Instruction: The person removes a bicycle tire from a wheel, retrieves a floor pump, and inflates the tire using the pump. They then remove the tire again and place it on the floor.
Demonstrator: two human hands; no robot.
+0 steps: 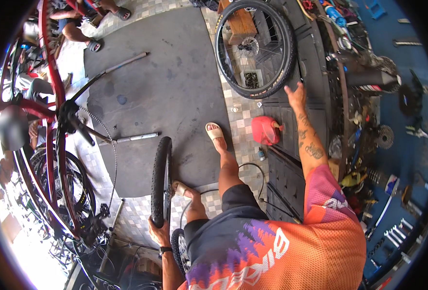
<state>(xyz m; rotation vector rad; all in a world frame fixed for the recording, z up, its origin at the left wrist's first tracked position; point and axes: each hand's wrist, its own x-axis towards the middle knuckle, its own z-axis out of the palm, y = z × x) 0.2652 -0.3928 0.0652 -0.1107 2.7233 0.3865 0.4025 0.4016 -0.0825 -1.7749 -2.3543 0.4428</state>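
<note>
My left hand [159, 234] grips the lower end of a bicycle wheel [161, 179] with a black knobby tyre, held upright and seen nearly edge-on beside my leg. My right arm reaches forward to the far right. My right hand [296, 94] is open there, fingers apart, just beside the tyre of a second bicycle wheel [290, 58]. That wheel stands against dark cabinets and has thin spokes and a disc rotor [248, 47]. I cannot tell whether a fingertip touches its tyre.
A red bicycle frame [54, 82] hangs at the left, its chain dangling. A dark mat [151, 92] covers the tiled floor. A red container [265, 130] and a black hose [260, 169] lie near the cabinets [291, 179]. Tools crowd the workbench at right. Another person's legs [73, 31] show far left.
</note>
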